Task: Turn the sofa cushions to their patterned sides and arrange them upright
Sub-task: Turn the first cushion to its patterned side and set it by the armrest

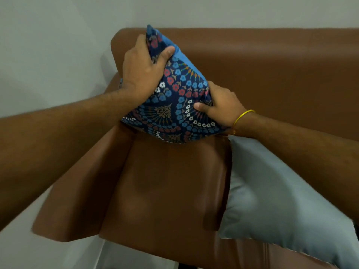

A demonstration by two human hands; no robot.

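A brown sofa (262, 74) with smooth, leather-like upholstery fills most of the view, its rounded backrest against a plain pale wall (48, 35). On the seat to the right lies a plain grey-blue cushion (272, 200) of satiny fabric, flat, partly under the right forearm. At the back left corner of the seat, a patterned cushion (174, 105) stands tilted on its lower edge, navy cloth printed with rings of small red, blue and white flowers, a plain blue side showing behind. The left hand (141, 74) grips its upper corner, thumb pressed into the fabric; the right hand (219, 105) clutches its right edge. A thin yellow band (242, 115) circles the right wrist.
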